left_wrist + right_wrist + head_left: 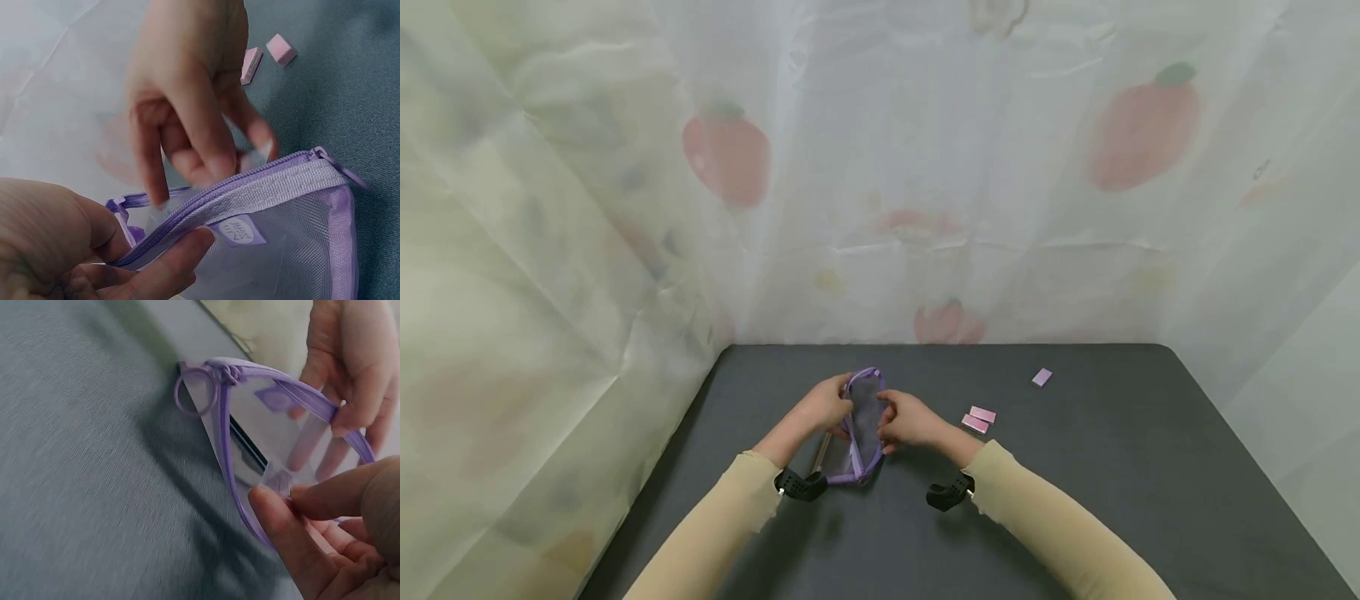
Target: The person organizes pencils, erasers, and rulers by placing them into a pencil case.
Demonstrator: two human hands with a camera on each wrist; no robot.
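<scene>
We are looking at a dark grey table (1112, 500) filling the lower half of the frame, backed by fruit-printed sheeting. Two pink blocks (978, 418) are lying side by side right of centre, and a third, lilac block (1041, 377) is sitting apart, further toward the upper right.

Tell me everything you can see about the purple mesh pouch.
The pouch is see-through mesh edged in purple, with a purple zipper, a ring pull at one end and a small label. Its mouth is held open over the dark table. The left hand grips one edge and the right hand pinches the other. Something dark shows inside.
</scene>
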